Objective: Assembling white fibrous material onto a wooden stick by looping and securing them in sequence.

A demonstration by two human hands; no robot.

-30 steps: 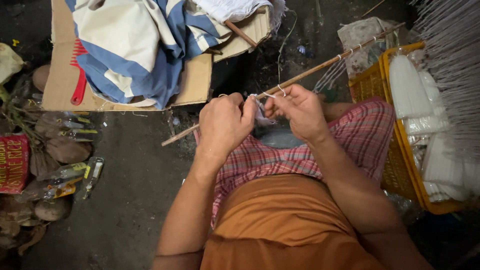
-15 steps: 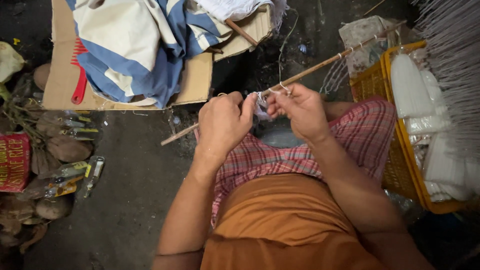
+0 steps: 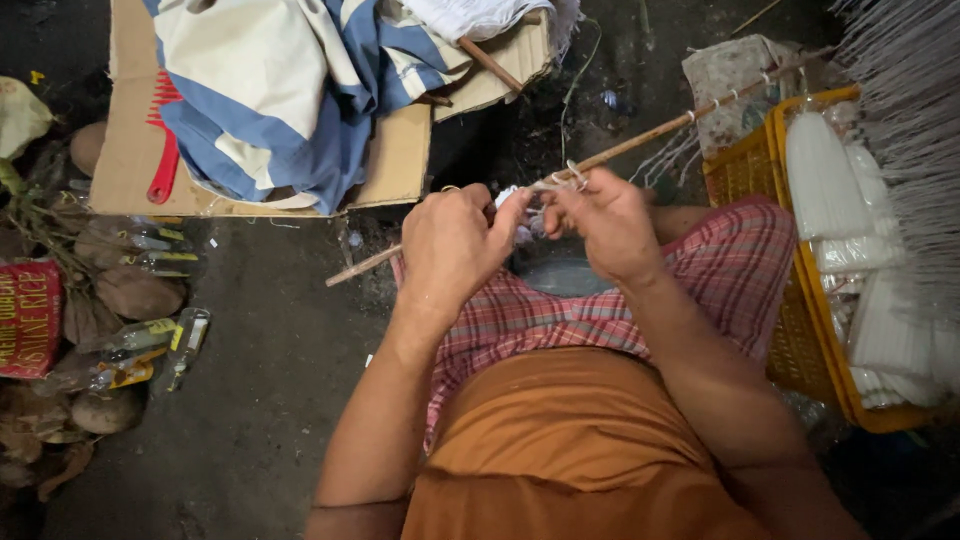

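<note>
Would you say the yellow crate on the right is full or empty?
Full: the yellow crate is packed with white bundles stacked up to its rim.

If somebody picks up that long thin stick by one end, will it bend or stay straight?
The stick looks straight and rigid along its length, so it probably stays fairly straight. Being so thin, it likely feels light and may flex slightly. The white string tied on it would probably dangle limply.

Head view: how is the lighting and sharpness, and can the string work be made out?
Head view: dim, uneven light; floor corners fall into shadow. Left hand and right hand are sharp on the stick; the white string between them is too fine to follow. Edges bow slightly.
</note>
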